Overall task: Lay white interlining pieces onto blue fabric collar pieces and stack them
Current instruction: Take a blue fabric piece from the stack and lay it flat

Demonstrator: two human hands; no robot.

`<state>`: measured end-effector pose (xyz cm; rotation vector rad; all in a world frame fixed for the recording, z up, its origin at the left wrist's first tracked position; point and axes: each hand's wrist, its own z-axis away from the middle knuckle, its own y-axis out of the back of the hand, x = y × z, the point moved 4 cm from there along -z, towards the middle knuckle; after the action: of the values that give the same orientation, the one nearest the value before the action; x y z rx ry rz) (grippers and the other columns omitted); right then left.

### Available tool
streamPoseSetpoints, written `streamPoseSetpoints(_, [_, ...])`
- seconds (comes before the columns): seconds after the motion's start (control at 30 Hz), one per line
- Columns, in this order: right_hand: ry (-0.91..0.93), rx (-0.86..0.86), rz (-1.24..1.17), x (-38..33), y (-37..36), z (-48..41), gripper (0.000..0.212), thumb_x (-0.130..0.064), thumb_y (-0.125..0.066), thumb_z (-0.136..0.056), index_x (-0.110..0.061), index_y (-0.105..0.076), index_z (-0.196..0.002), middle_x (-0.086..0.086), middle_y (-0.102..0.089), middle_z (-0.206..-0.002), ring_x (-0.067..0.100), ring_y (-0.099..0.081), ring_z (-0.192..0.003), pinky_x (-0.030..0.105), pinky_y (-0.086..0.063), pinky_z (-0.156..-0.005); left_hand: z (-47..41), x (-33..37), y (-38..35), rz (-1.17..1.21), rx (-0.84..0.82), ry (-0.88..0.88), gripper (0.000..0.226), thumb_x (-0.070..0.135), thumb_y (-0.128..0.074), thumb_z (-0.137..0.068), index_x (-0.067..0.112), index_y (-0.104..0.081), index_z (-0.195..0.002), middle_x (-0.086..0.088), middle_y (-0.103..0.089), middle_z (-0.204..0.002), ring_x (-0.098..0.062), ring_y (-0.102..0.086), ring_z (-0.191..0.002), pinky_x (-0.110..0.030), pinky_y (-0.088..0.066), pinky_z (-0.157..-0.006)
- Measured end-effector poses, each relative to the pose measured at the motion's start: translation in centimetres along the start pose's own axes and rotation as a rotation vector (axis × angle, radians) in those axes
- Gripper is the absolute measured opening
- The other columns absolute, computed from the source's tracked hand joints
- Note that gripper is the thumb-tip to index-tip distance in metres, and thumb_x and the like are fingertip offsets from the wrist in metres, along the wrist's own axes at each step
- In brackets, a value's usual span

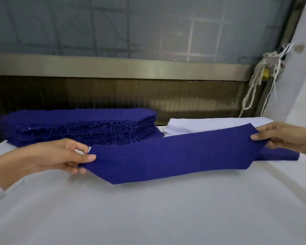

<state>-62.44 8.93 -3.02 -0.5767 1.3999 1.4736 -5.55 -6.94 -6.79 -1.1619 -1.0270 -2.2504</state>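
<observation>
A long blue collar piece (175, 156) hangs stretched just above the white table (148, 209). My left hand (60, 156) pinches its left end, where a sliver of white shows under the thumb. My right hand (286, 137) pinches its right end. Behind on the left lies a tall stack of blue collar pieces (78, 126) with frayed edges. A low pile of white interlining pieces (193, 126) lies behind on the right. A small blue stack (281, 155) peeks out beneath my right hand, mostly hidden by the held piece.
A metal ledge and dark panel (122, 85) run along the far side of the table. A knotted white cord (260, 80) hangs at the back right, beside a white fabric wall (302, 68).
</observation>
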Motion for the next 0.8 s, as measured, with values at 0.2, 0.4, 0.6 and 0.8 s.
streamPoseSetpoints(0.2, [-0.135,0.343,-0.293,2.0,3.5,-0.5,0.042,-0.011,-0.068,-0.091,-0.019,-0.039,-0.062,-0.004,-0.024,-0.040,0.006,-0.020,-0.029,0.017,-0.019,-0.025,-3.8,5.9,-4.2,0.054,0.069,-0.108,0.029,0.036,-0.079,-0.068,0.011,-0.074,-0.081,-0.008,-0.069,-0.076,-0.008,-0.065,-0.065,-0.015,-0.056,-0.059])
streamPoseSetpoints(0.4, [-0.186,0.674,-0.365,4.8,6.8,-1.4,0.030,-0.017,-0.072,-0.090,-0.010,-0.052,-0.069,0.003,-0.039,-0.044,0.014,-0.028,-0.042,0.016,-0.021,-0.028,-8.2,10.4,-8.4,0.120,0.074,-0.188,0.017,0.023,-0.074,-0.086,0.008,-0.078,-0.090,-0.006,-0.072,-0.073,-0.006,-0.066,-0.060,-0.015,-0.057,-0.061])
streamPoseSetpoints(0.6, [-0.168,0.878,-0.376,7.4,9.6,-2.1,0.030,-0.016,-0.080,-0.085,-0.008,-0.053,-0.073,0.009,-0.048,-0.068,0.020,-0.038,-0.052,0.017,-0.032,-0.031,-11.5,12.8,-12.2,0.189,0.104,-0.183,0.019,0.019,-0.074,-0.088,0.004,-0.076,-0.100,-0.002,-0.072,-0.070,-0.005,-0.064,-0.054,-0.014,-0.055,-0.054])
streamPoseSetpoints(0.8, [-0.155,0.940,-0.332,9.9,10.1,-2.6,0.028,-0.013,-0.079,-0.086,0.000,-0.060,-0.102,0.016,-0.059,-0.102,0.030,-0.058,-0.085,0.017,-0.046,-0.034,-13.2,13.1,-14.3,0.111,0.142,-0.162,0.020,0.026,-0.075,-0.088,0.006,-0.076,-0.093,0.005,-0.069,-0.056,0.000,-0.054,-0.039,-0.012,-0.036,-0.036])
